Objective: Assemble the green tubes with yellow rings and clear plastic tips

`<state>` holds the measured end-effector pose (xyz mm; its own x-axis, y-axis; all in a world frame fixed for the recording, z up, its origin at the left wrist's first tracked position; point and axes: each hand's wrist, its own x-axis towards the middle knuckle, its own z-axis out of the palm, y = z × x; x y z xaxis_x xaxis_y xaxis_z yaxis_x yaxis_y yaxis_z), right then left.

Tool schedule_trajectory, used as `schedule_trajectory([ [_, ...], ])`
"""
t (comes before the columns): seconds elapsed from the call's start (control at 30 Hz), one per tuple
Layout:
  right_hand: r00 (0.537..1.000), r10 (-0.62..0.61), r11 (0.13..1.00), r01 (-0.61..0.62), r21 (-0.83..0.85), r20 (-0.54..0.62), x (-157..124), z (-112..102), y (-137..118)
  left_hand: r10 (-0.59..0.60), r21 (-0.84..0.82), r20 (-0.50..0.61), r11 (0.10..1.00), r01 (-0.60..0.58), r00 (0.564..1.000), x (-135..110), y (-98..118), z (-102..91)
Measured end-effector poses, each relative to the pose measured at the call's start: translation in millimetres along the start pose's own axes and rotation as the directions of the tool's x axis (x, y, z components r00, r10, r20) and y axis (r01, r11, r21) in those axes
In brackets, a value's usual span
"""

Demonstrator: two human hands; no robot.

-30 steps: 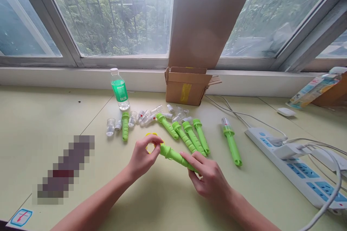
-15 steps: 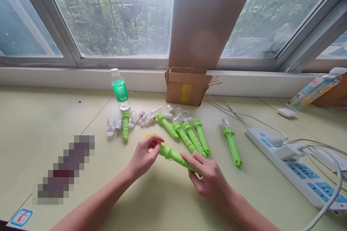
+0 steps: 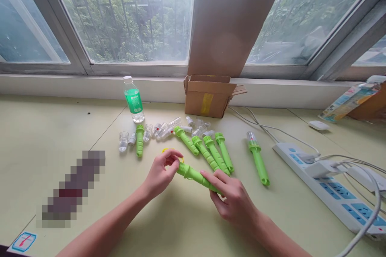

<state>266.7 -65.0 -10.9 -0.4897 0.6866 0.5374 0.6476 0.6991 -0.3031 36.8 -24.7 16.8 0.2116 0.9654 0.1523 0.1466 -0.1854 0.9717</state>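
We find one green handle [image 3: 196, 176] in work at the lower centre of the frame, raised above the table [image 3: 144, 225]. The right hand [image 3: 233, 192] is clamped around its lower end. The left hand [image 3: 161, 172] has thumb and fingertips drawn close at its threaded end; we cannot tell what they pinch, if anything. A yellow loop [image 3: 165, 149] shows just behind those fingers.

By our count, one capped handle [image 3: 258, 162] lies right of centre with its clear top fitted. The held piece shows no clear top over its visible threads, and five bare handles [image 3: 205, 153] lie untopped mid-frame. Clear cups [image 3: 123, 141] and white inserts [image 3: 132, 139] remain loose beside them, so we judge most pieces incomplete.

The held handle is bright green, ribbed at the threads, collared below them and tilted down toward the right; we note no visible damage.
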Motion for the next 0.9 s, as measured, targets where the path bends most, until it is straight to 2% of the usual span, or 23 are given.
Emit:
schedule_trajectory([
  [0.13, 1.000, -0.003, 1.000, 0.003, 0.011, 0.013, -1.7, 1.1, 1.2, 0.094, 0.119, -0.012, 0.989, -0.092, 0.995, -1.9, -0.7, -0.5],
  [0.23, 1.000, -0.008, 1.000, 0.007, 0.009, 0.018, -2.4, 1.9, 2.0, 0.117, 0.132, -0.021, 0.985, -0.114, 0.993, -1.9, 0.1, -0.8],
  [0.53, 1.000, 0.001, 1.000, -0.001, 0.006, -0.002, -0.9, 0.5, 0.9, 0.101, 0.067, 0.024, 0.992, -0.102, 0.995, -3.3, 10.4, -3.0],
  [0.77, 1.000, 0.007, 1.000, -0.007, 0.009, -0.016, 0.0, 0.7, 2.1, 0.080, 0.031, 0.036, 0.996, -0.081, 0.996, -3.6, 9.0, -3.8],
  [0.9, 1.000, 0.006, 1.000, -0.005, 0.014, -0.018, 0.4, 0.8, 2.1, 0.067, -0.089, 0.067, 0.994, -0.061, 0.996, -3.7, 6.4, -1.9],
])
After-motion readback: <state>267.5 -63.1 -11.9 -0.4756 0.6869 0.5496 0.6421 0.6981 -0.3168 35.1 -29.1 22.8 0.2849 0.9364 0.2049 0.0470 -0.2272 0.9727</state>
